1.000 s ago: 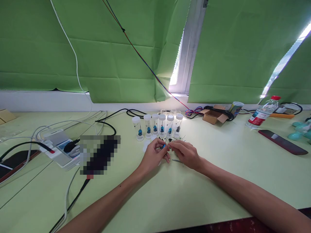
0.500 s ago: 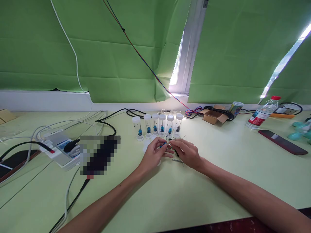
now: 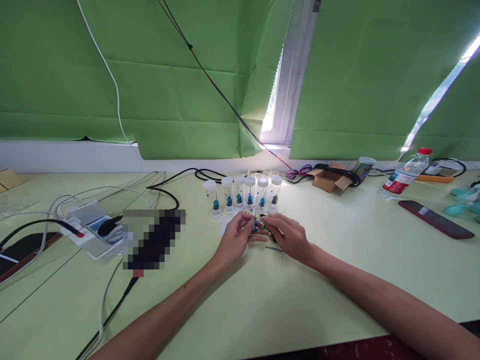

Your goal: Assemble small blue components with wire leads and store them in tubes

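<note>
Hands meet at the middle of the pale green table [image 3: 262,300], fingertips together over a tiny part; the left hand [image 3: 236,239] pinches a small blue component [image 3: 254,225] between thumb and forefinger, its fingers closed on it, just above the tabletop; the right hand [image 3: 287,236] comes in from the other side, its fingertips closed and touching the same blue component, though what exactly they grip is too small to tell; a thin metal pin [image 3: 274,248] lies on the table just below the right hand.

Just behind the hands stands a row of clear plastic vials [image 3: 243,195] with white caps, upright, most with a blue piece inside; a loose white cap [image 3: 224,228] lies beside the left hand.

Left of the hands a white power strip [image 3: 90,227] sits among black and white cables [image 3: 165,192]; a blurred dark object lies next to it; to the right, near the window sill, are a small cardboard box [image 3: 330,179], a paper cup [image 3: 363,167], a water bottle [image 3: 405,175] with a red cap lying tilted, and a dark red phone [image 3: 437,219] flat on the table; green curtains [image 3: 150,75] hang behind.
</note>
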`<action>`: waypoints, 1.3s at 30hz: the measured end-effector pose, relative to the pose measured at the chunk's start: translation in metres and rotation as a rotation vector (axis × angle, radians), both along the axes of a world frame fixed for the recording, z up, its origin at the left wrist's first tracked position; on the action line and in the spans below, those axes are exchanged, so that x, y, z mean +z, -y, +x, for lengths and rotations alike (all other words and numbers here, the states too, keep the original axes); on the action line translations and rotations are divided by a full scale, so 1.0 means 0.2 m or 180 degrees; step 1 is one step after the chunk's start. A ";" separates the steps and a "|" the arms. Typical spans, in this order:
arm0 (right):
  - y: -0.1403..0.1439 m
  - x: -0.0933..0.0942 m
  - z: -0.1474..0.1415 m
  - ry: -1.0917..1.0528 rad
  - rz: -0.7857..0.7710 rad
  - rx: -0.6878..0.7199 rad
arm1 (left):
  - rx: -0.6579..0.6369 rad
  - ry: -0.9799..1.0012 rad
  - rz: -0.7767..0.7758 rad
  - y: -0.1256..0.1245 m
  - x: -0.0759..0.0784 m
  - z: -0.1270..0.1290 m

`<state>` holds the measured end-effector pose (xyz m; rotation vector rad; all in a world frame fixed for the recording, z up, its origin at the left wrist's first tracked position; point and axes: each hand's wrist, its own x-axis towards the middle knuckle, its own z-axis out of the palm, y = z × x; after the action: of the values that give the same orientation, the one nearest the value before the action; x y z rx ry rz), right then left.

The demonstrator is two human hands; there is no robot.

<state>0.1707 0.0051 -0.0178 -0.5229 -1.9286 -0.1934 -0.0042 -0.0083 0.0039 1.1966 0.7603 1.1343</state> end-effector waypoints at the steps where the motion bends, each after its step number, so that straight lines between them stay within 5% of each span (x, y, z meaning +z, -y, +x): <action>1: 0.00 0.00 0.00 -0.0011 -0.0007 0.0014 | 0.0007 -0.0004 0.0003 0.00 0.00 0.00; 39: -0.03 0.00 0.01 -0.0168 -0.0183 -0.0163 | 0.0182 -0.0394 0.0127 -0.01 0.06 -0.04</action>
<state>0.1731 0.0108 -0.0171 -0.6102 -1.8752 -0.1561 -0.0125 -0.0069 0.0163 1.2948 0.8742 1.1344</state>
